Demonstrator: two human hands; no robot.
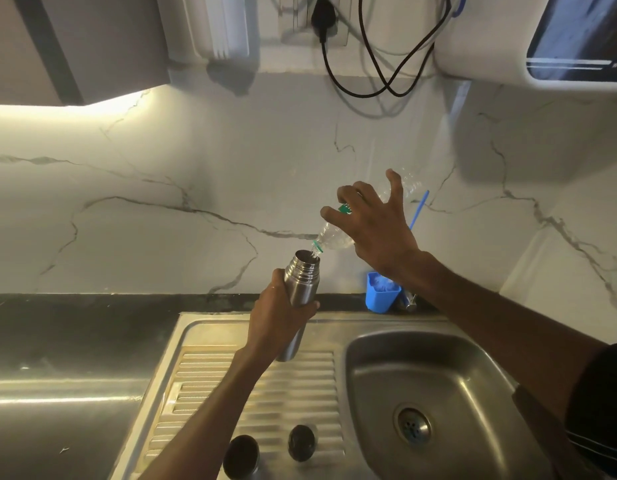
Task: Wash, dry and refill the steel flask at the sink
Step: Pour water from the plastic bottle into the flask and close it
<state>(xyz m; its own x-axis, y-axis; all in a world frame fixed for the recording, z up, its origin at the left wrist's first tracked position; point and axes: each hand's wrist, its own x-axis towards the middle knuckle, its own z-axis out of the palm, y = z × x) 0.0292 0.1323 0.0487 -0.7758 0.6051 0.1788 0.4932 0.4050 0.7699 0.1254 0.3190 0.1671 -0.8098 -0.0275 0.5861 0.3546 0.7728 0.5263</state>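
Two caps [240, 457] lie nearest, on the drainboard [300, 375]. Above it the left hand [276, 323] grips the open flask [300, 292]; the right hand [373, 223] wraps a tilted plastic bottle [334, 239], trickling water in. Best keep mouths aligned and pour slowly. Behind, a blue cup [381, 294] holds a brush.

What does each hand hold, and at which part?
Left hand grips the steel flask around its middle body. Right hand holds the plastic bottle around its body.

Brushed steel flask [302, 284], clear plastic bottle [338, 237], dull steel sink [424, 375], glossy marble-look wall [196, 174]
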